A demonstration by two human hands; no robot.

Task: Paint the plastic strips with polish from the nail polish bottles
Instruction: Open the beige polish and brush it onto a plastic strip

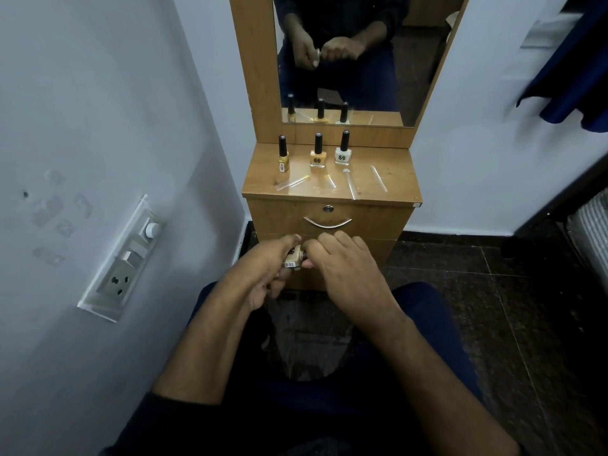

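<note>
Below the counter's [394, 166] front edge, the left hand [263, 271] is clamped around a pale nail polish bottle [292, 258] while the right hand [342, 268] pinches its cap end, and three more bottles [317, 154] and clear plastic strips [350, 182] rest on the counter, well apart from both hands.
</note>
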